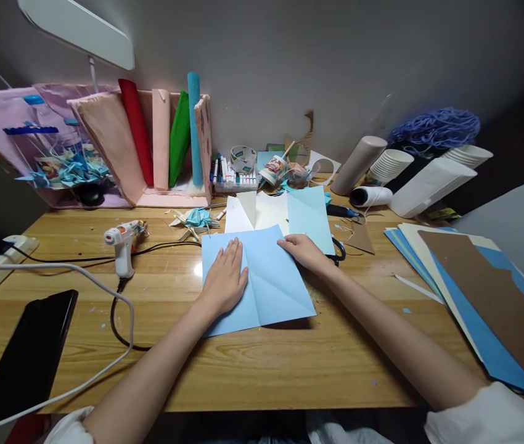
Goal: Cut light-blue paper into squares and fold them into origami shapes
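Right grip (pixel 306 251) at the blue paper (pixel 274 280), near its far right corner

Head cam, fwd & down onto desk (pixel 225 376), fairly near

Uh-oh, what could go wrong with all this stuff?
The blue paper might wrinkle if the left hand and right hand pull unevenly.

The glue gun stands upright, and its black cord runs beside the left forearm, so a snag might tip it.
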Demonstrator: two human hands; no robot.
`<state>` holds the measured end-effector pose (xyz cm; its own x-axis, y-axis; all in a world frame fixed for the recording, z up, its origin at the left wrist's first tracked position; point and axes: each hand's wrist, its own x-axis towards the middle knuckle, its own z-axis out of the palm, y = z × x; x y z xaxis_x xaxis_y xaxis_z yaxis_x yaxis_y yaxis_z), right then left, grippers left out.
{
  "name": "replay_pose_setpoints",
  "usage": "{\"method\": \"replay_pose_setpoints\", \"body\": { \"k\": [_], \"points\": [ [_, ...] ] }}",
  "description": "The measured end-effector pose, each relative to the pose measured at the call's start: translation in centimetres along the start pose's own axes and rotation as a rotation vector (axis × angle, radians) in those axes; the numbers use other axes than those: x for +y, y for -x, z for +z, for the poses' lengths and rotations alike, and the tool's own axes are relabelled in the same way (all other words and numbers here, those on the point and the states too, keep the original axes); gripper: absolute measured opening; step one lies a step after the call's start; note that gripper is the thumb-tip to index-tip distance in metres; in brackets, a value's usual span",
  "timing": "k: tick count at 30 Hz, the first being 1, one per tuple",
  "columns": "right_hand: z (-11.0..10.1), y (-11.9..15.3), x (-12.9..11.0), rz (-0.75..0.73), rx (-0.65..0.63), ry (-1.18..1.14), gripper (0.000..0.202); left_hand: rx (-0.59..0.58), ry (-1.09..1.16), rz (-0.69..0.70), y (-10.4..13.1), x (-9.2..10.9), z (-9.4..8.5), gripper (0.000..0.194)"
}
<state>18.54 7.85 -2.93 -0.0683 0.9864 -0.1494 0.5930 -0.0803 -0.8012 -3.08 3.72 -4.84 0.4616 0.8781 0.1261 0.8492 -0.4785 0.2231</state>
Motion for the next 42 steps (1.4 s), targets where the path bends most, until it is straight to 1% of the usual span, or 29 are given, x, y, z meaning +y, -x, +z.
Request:
{"method": "replay_pose_setpoints", "body": {
  "k": [8, 13, 19, 23, 27, 30, 32, 37, 42],
  "points": [
    [0.6, 1.1, -0.1, 0.052, 0.062, 0.025, 0.028, -0.019, -0.016, -0.028, -0.1, 0.3, -0.2, 0.054],
    [0.6, 1.5, -0.1, 0.078, 0.085, 0.018, 0.027, -0.009, -0.016, -0.004, -0.2, 0.3, -0.2, 0.054],
    [0.7, 2.5, -0.5, 0.098, 0.092, -0.012, 0.027, -0.012, -0.016, -0.005, -0.1, 0.2, 0.0, 0.054],
    [0.7, 3.0, -0.6, 0.106, 0.066, -0.060, 0.027, -0.011, -0.014, -0.009, -0.1, 0.3, 0.0, 0.054],
    [0.4, 3.2, -0.5, 0.093, 0.050, -0.098, 0.031, -0.010, -0.009, -0.012, -0.1, 0.3, 0.0, 0.054],
    [0.0, 3.5, -0.3, 0.089, -0.045, -0.137, 0.035, -0.010, -0.006, -0.016, -0.1, 0.3, 0.0, 0.054],
    [-0.1, 3.6, 0.0, 0.099, -0.071, -0.126, 0.034, -0.012, -0.008, -0.014, -0.1, 0.2, 0.0, 0.053],
    [0.4, 3.8, 0.9, 0.113, 0.016, -0.063, 0.032, -0.005, -0.009, -0.011, -0.1, 0.2, 0.1, 0.054],
    [0.8, 4.2, 0.8, 0.118, 0.062, -0.031, 0.033, 0.007, 0.000, -0.019, -0.1, 0.4, 0.2, 0.052]
  ]
}}
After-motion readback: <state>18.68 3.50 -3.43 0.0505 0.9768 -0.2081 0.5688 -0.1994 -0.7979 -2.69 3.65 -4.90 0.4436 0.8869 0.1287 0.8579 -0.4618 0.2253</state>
